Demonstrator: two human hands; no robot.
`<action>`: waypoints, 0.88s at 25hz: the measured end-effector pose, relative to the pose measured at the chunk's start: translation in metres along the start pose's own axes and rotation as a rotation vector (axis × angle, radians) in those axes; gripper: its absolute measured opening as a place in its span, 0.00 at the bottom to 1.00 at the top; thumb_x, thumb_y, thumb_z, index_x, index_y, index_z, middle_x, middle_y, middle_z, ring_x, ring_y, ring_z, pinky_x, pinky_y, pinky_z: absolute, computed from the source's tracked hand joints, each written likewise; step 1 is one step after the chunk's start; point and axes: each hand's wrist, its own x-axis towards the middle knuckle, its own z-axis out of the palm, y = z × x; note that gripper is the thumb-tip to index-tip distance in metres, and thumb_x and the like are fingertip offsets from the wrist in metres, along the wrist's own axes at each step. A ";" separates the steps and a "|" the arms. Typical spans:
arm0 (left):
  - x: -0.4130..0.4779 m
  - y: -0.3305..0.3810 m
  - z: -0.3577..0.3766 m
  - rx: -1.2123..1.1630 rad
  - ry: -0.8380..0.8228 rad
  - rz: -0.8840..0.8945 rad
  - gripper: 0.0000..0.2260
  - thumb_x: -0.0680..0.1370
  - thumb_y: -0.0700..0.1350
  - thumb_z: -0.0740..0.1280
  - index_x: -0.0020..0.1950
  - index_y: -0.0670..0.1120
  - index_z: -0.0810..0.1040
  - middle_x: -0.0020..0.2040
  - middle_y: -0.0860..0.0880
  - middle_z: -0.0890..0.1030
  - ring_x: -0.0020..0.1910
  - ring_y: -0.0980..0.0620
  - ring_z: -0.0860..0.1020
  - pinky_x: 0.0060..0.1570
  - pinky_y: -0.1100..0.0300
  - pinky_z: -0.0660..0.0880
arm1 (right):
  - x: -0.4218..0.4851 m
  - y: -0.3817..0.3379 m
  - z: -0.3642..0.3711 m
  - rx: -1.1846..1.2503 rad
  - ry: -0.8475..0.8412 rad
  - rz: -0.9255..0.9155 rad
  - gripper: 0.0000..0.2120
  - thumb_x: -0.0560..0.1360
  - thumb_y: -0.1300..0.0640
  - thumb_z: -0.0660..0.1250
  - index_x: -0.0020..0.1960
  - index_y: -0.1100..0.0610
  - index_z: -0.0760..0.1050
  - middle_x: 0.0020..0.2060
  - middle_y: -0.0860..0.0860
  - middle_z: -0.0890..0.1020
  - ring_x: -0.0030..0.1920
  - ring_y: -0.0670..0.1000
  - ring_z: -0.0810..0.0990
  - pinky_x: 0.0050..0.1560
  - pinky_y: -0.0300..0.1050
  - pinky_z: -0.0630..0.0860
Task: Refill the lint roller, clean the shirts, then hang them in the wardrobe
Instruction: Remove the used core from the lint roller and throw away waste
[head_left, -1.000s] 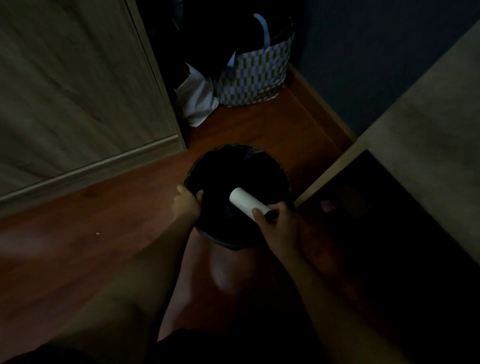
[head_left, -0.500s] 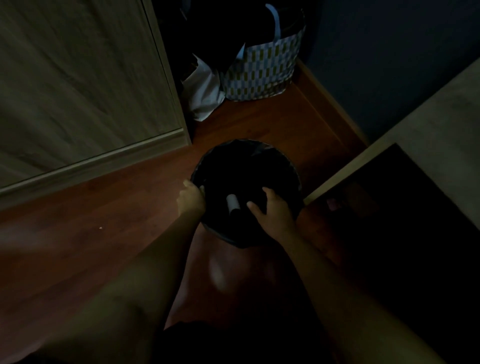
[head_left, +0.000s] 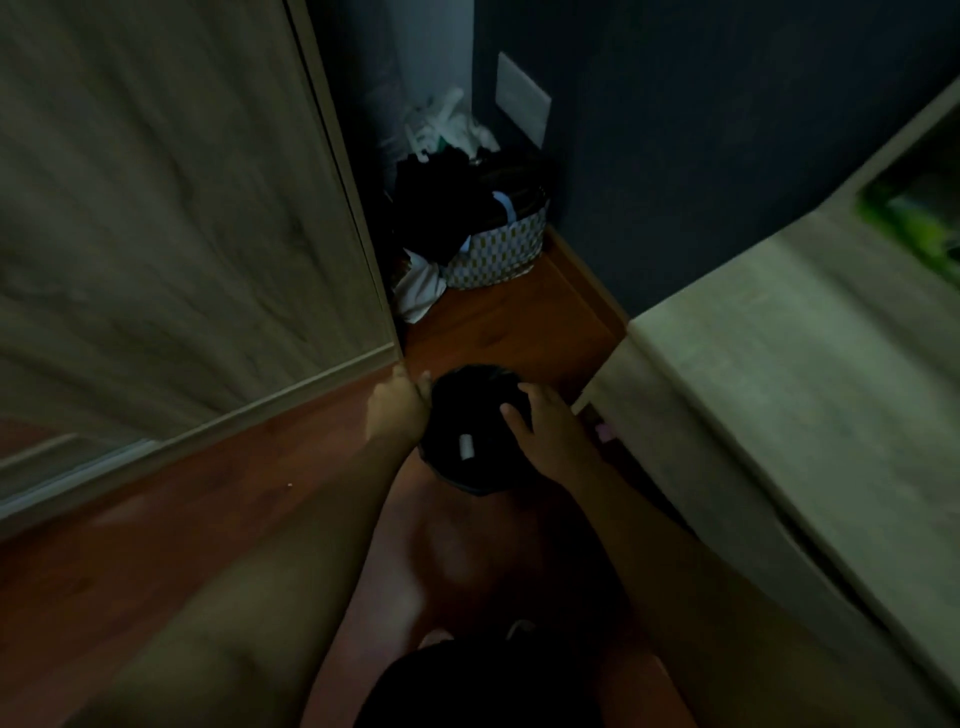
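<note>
Basket (head_left: 496, 257): your landmark, a patterned tote on the floor in the corner, with dark fabric heaped on top.
White cloth (head_left: 421, 291): just left of the basket, touching it.
White bags (head_left: 452, 124): crumpled behind the basket.
Wall plate (head_left: 522, 101): above the basket, on the dark wall.
Table (head_left: 779, 338): a pale top to the right of the basket, nearer you.

Both bare forearms run to the left hand (head_left: 397, 410) and right hand (head_left: 550, 421); a black fabric garment (head_left: 493, 686) covers the lap.

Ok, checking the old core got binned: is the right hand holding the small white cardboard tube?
No: the white tube lies inside the round black bin, the right hand open at its rim.
</note>
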 end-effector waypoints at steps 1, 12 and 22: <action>-0.019 0.017 -0.021 0.014 -0.005 0.063 0.20 0.81 0.49 0.57 0.67 0.36 0.68 0.58 0.32 0.77 0.57 0.32 0.74 0.53 0.48 0.70 | -0.016 -0.015 -0.023 -0.004 0.017 -0.007 0.24 0.80 0.49 0.55 0.71 0.62 0.62 0.67 0.60 0.69 0.67 0.57 0.68 0.66 0.48 0.65; -0.192 0.179 -0.045 -0.070 -0.032 0.638 0.19 0.80 0.44 0.61 0.69 0.41 0.69 0.60 0.38 0.79 0.57 0.40 0.77 0.52 0.56 0.70 | -0.193 0.023 -0.195 -0.002 0.276 -0.023 0.26 0.78 0.44 0.53 0.68 0.60 0.67 0.63 0.57 0.73 0.63 0.55 0.72 0.60 0.40 0.63; -0.366 0.285 0.140 -0.124 -0.150 0.742 0.17 0.79 0.42 0.61 0.67 0.39 0.72 0.63 0.40 0.77 0.60 0.43 0.77 0.59 0.64 0.65 | -0.365 0.242 -0.285 0.060 0.189 0.062 0.21 0.79 0.46 0.57 0.67 0.56 0.67 0.64 0.54 0.73 0.63 0.51 0.72 0.65 0.47 0.69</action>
